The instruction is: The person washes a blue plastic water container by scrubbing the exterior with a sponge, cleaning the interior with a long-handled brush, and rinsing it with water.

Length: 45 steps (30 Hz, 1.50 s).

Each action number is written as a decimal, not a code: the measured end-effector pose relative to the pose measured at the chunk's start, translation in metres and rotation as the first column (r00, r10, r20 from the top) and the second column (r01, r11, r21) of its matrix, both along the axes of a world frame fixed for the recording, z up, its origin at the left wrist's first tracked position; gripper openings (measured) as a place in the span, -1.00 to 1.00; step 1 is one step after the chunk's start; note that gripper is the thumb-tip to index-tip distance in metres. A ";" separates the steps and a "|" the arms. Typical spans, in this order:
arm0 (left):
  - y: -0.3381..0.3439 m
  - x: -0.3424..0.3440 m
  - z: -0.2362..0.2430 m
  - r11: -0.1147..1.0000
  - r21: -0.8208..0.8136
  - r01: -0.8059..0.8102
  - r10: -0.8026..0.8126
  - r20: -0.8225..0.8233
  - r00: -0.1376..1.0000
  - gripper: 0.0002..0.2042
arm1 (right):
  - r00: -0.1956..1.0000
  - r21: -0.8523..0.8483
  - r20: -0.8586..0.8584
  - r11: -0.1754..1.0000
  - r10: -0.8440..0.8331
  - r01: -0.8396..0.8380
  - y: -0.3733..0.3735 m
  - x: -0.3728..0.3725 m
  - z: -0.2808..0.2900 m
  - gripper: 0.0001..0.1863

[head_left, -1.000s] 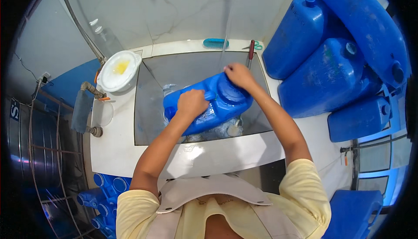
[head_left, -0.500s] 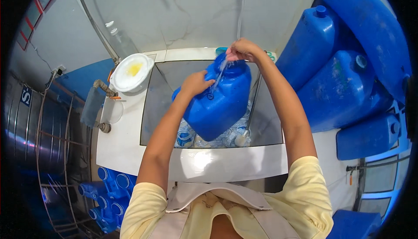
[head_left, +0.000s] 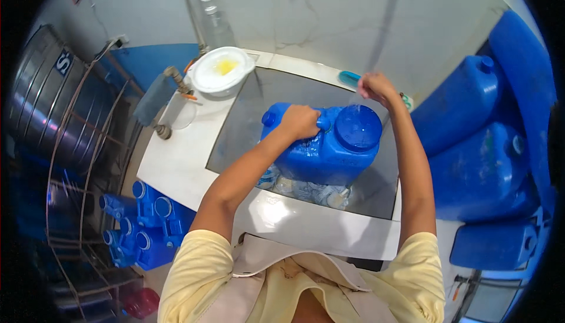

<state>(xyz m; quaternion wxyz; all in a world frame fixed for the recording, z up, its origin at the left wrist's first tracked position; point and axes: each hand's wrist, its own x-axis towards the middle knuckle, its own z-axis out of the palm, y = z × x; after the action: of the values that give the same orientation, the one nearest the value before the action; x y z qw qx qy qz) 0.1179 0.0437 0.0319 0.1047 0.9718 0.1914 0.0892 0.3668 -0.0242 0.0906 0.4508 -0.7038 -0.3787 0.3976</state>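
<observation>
A blue jerrycan (head_left: 321,152) stands upright in the grey sink (head_left: 247,117), its wide round cap (head_left: 358,127) facing up and wet. My left hand (head_left: 300,122) is closed around the can's top handle. My right hand (head_left: 376,87) is raised just behind the cap, fist closed on a thin clear hose (head_left: 385,29) that hangs down from above along the wall. Several small clear bottles (head_left: 309,190) lie in the sink under the can.
A white bowl with yellow contents (head_left: 222,70) sits on the counter's back left, beside a tap (head_left: 168,79) and a clear bottle (head_left: 215,20). A teal brush (head_left: 350,77) lies behind the sink. Large blue jerrycans (head_left: 471,117) stack at right, smaller ones (head_left: 147,223) lower left, a steel tank (head_left: 53,105) far left.
The jerrycan went from lying tilted in the sink to standing upright. My right hand left the cap and rose behind it with the hose. My left hand shifted onto the handle.
</observation>
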 end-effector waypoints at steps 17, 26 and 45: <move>-0.007 -0.432 0.145 0.816 -0.361 -0.451 0.539 0.758 0.367 -0.85 | 0.990 0.206 0.027 0.969 0.137 -0.140 0.028 -0.155 0.059 -0.62; -0.113 -0.753 0.187 0.487 -0.258 -0.834 0.593 0.799 0.099 -0.98 | 0.873 0.270 0.187 0.830 0.451 -0.487 0.101 -0.491 0.105 -0.58; -0.351 -1.113 -0.018 -0.724 -0.061 -0.687 0.689 -0.010 -0.725 -0.64 | 0.028 -0.283 -0.318 -0.066 0.948 -0.957 0.137 -1.080 -0.213 -0.73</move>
<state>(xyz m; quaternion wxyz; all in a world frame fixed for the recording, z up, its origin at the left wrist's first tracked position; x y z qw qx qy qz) -0.9951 -0.3070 0.0139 -0.0234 0.1782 0.9718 0.1529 -0.7128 0.1128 -0.1226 -0.1184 -0.3108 -0.6580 0.6756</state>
